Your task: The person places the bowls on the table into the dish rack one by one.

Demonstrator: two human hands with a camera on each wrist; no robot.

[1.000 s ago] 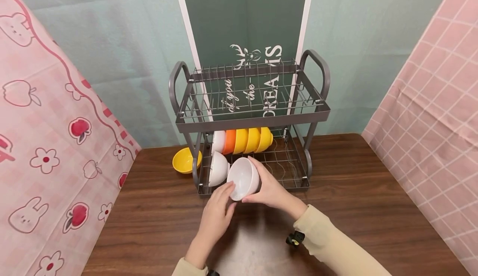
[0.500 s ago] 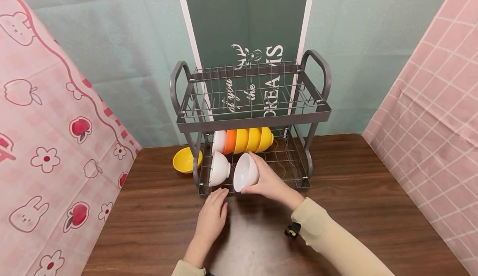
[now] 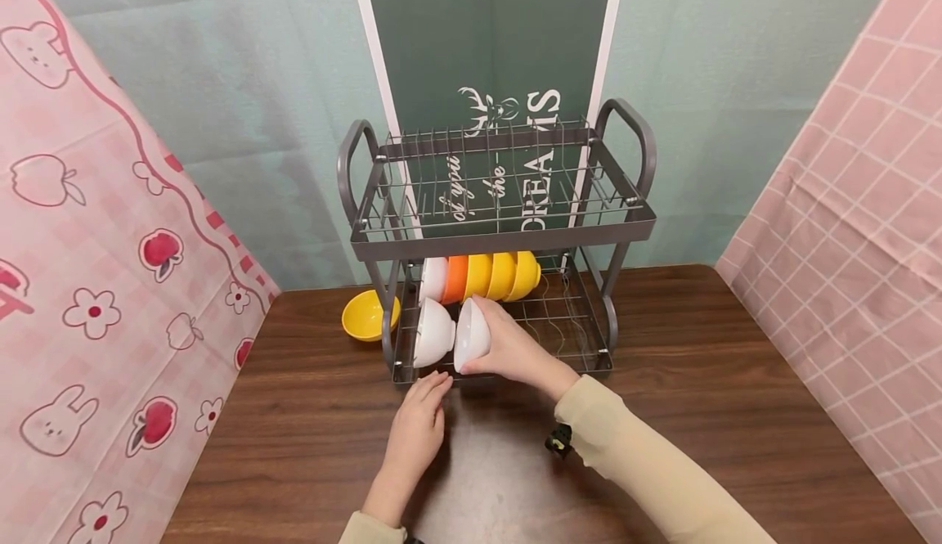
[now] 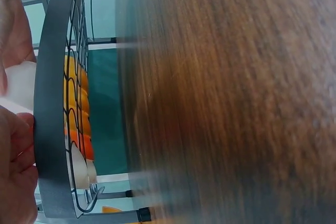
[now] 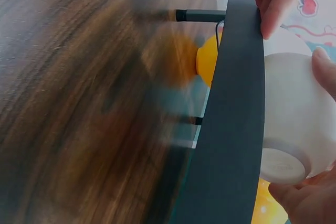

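Observation:
My right hand grips a white bowl tipped on its side over the front of the lower tier of a dark grey dish rack. Just left of it another white bowl stands on edge in that tier. In the right wrist view the held bowl shows its round foot, with a thumb and fingers about it. My left hand lies with fingers extended at the rack's lower front rim, holding nothing. The left wrist view shows its fingers against that rim.
Behind, a row of nested bowls lies in the lower tier: one white, one orange, several yellow. A yellow bowl sits on the wooden table left of the rack. The wire upper tier overhangs the lower one.
My right hand has moved the white bowl left and tilted it further onto its side, beside the other white bowl. My left hand has let go of the bowl and come to the rim.

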